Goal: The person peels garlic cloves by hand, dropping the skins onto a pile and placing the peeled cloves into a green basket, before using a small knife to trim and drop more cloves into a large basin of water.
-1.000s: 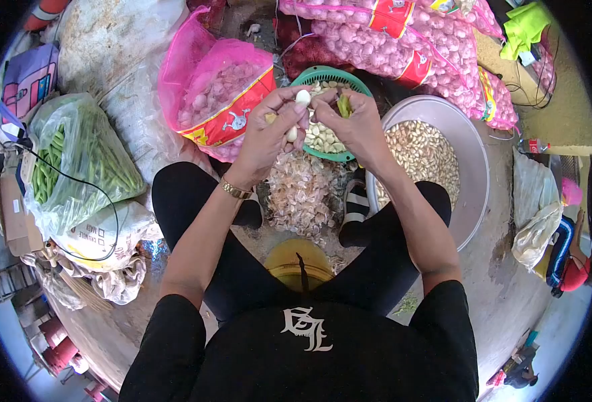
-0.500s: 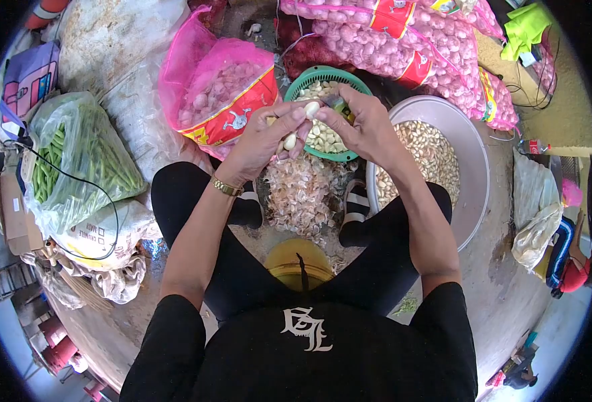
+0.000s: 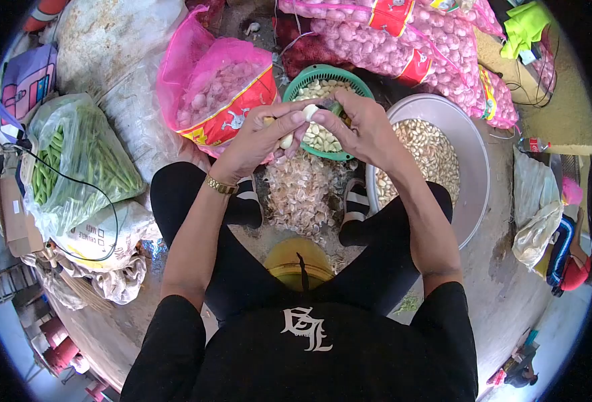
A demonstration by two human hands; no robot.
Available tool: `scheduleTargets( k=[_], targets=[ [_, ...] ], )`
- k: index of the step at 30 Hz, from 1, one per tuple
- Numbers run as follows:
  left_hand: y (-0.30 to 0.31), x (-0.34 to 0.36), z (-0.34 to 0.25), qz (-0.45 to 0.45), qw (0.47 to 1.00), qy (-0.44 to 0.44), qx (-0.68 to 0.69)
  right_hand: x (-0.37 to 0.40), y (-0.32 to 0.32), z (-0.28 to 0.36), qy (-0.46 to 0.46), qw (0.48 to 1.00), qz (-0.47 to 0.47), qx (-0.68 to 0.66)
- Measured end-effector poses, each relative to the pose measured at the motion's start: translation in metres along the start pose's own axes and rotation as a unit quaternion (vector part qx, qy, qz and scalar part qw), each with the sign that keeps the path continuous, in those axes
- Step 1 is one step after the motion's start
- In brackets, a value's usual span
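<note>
My left hand (image 3: 259, 137) is closed around several garlic cloves. One pale garlic clove (image 3: 310, 112) is pinched at its fingertips, while another peeled clove (image 3: 286, 141) rests lower in the fingers. My right hand (image 3: 363, 127) meets it from the right, its thumb against the upper clove. Within its curled fingers is what looks like a small knife (image 3: 337, 107), dark and mostly hidden. Just beyond both hands stands a green basket (image 3: 359, 82) of peeled cloves. A heap of garlic skins (image 3: 299, 194) lies below them, between my feet.
To the right is a wide pale basin (image 3: 473, 154) of unpeeled cloves. An open pink mesh sack (image 3: 205, 100) of garlic stands left, with full garlic sacks (image 3: 436, 60) behind. A bag of green beans (image 3: 88, 154) sits far left. Between my legs is a yellow bucket-like object (image 3: 299, 264).
Both hands stay together over the basket with slight movement. The fingers have shifted a little around the upper clove, which now shows tilted between the thumbs.
</note>
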State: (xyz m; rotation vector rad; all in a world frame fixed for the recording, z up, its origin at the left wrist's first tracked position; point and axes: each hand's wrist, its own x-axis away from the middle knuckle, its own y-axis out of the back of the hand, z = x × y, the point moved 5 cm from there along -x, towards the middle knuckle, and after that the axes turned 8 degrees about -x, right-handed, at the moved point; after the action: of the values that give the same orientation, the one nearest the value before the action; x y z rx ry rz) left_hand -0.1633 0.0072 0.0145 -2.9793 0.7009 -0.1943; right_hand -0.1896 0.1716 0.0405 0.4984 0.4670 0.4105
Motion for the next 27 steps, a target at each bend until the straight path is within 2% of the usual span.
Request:
scheduleTargets(
  k=[6, 10, 15, 21, 24, 27],
  targets=[
    [0.000, 0.000, 0.000, 0.012, 0.999, 0.027, -0.011, -0.001, 0.000, 0.004, 0.016, 1.000, 0.026, 0.002],
    [0.001, -0.001, 0.003, 0.013, 0.999, 0.028, 0.028, -0.002, -0.003, 0.005, 0.014, 0.999, 0.032, -0.031],
    [0.002, -0.002, 0.003, 0.000, 0.999, 0.031, 0.033, -0.003, -0.005, 0.005, 0.014, 0.999, 0.050, 0.000],
    [-0.001, -0.004, 0.007, -0.005, 0.991, 0.049, 0.127, -0.001, -0.006, 0.014, 0.049, 0.993, 0.084, 0.069],
    [0.002, -0.005, 0.009, -0.037, 0.991, 0.054, 0.115, -0.001, 0.000, 0.018, 0.040, 0.995, 0.074, 0.049],
    [0.001, -0.004, 0.008, 0.007, 0.986, 0.046, 0.160, 0.001, 0.000, 0.017, 0.050, 0.993, 0.083, 0.074]
  ],
)
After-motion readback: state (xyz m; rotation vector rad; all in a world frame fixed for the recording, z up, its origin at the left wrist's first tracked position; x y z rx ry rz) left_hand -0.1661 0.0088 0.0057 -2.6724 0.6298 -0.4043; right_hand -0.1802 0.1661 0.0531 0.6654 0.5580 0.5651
